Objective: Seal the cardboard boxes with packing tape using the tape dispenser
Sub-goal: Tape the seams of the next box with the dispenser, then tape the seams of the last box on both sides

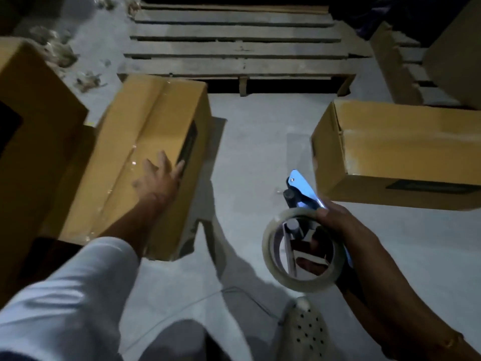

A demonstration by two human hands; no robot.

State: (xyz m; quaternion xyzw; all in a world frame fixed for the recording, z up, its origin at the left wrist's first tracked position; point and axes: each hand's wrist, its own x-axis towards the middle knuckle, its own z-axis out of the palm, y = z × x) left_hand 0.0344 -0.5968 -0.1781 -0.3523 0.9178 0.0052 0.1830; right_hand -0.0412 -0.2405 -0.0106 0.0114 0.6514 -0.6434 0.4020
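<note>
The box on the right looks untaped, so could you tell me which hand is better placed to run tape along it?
The right hand. It already grips the tape dispenser and hangs close beside the right box. The left hand is spread open over the left box, whose seam already shines with tape.

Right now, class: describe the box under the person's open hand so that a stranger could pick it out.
Find the wooden pallet. The taped box lies on the floor at its near left corner, under the left hand. Unlike neighbouring boxes, shiny clear tape runs along its top seam.
</note>
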